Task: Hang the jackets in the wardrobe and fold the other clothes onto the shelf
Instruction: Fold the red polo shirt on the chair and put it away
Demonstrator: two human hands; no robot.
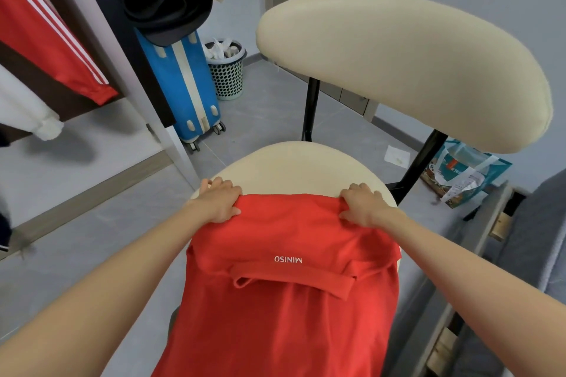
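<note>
While your left hand (219, 199) and right hand (361, 203) pinch the far edge of the red shirt (284, 300) draped over the chair seat (294, 165), expect soft, light, floppy cloth; hold its corners.

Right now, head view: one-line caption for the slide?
Over the cream chair seat, the left hand and right hand grip the far edge of the red shirt.

Bare arms stretched forward, left hand (219, 199) and right hand (363, 204) curled, gripping red shirt (281, 315)
</note>
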